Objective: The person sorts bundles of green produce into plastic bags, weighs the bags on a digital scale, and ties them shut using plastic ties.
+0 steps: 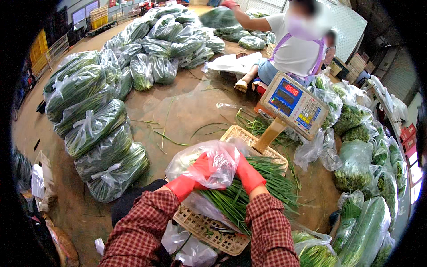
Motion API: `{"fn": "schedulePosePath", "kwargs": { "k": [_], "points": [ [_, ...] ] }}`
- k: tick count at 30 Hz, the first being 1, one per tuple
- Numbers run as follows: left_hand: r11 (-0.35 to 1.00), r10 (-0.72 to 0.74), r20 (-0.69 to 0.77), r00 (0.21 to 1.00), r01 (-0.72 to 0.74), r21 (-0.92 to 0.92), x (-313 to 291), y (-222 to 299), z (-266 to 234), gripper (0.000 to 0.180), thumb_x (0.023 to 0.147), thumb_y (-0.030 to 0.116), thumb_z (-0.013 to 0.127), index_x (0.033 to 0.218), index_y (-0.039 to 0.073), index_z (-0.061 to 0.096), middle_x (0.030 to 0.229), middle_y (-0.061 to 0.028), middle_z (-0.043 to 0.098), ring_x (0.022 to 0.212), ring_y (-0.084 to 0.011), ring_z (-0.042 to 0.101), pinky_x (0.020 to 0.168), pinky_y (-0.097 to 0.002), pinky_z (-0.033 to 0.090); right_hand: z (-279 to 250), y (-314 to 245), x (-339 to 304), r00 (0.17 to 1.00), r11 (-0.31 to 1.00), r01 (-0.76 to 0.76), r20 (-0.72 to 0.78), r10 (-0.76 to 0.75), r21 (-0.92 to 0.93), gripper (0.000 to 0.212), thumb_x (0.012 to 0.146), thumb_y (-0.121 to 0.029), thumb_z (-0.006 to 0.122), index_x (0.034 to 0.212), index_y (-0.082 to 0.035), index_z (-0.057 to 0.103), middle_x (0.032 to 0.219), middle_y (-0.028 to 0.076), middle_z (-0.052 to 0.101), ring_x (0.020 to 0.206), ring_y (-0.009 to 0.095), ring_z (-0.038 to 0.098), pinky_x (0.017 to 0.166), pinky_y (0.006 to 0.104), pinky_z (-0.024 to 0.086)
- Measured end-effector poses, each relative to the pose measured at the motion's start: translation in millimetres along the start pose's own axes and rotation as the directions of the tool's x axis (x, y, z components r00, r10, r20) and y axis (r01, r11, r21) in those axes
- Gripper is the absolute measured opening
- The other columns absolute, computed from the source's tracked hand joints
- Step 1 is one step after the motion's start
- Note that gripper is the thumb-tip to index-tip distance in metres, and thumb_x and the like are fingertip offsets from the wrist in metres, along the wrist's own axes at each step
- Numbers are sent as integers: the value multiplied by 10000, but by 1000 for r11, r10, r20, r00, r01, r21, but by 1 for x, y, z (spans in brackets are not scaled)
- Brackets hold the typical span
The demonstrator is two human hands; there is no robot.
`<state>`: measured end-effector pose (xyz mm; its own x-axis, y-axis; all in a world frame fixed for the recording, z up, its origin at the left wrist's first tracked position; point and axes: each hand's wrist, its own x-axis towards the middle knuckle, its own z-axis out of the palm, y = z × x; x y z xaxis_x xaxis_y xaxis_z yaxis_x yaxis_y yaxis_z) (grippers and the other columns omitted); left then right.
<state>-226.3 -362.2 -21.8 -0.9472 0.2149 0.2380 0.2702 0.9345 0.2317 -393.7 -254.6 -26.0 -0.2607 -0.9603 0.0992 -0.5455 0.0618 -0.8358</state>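
Note:
A clear plastic bag (182, 160) is bunched around the left end of a bunch of long green garlic chives (271, 189). My left hand (203, 167), in a red rubber glove, is closed on the bag, and part of it shows through the plastic. On the bag's right side my right hand (250, 173), gloved the same way, grips the plastic edge; its fingertips are hidden. The chives' loose leaves spread right, over a beige plastic crate (189, 218). More clear plastic lies under the leaves. A dark-handled tool (222, 230) rests on the crate's near part.
A digital scale (293, 104) stands just beyond the crate. Filled bags of greens are piled at left (95, 127) and right (356, 171). Across the floor (178, 113), stray leaves are scattered. A seated co-worker (296, 49) raises a gloved hand by a bag at the back.

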Motion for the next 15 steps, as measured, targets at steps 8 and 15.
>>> {"fn": "schedulePosePath", "kwargs": {
  "k": [8, 15],
  "points": [
    [995, 60, 355, 933, -28, -95, -5, 14, -56, 1215, 426, 496, 825, 1423, 135, 233, 1361, -275, 335, 1257, -449, 340, 1026, -495, 302, -50, -50, -92, 630, 234, -669, -370, 683, -706, 563, 886, -551, 324, 1325, -226, 459, 1378, 52, 438, 1295, 249, 365, 1058, 582, 150],
    [995, 98, 315, 944, -91, -36, -3, 16, -50, 1167, 477, 473, 805, 1427, 122, 225, 1359, -273, 357, 1172, -442, 449, 980, -457, 386, -167, -70, -306, 144, -445, -390, -531, 835, -806, 422, 883, -381, 473, 1242, -174, 556, 1198, 101, 595, 1165, 268, 516, 1028, 493, 287]
  ]
}}
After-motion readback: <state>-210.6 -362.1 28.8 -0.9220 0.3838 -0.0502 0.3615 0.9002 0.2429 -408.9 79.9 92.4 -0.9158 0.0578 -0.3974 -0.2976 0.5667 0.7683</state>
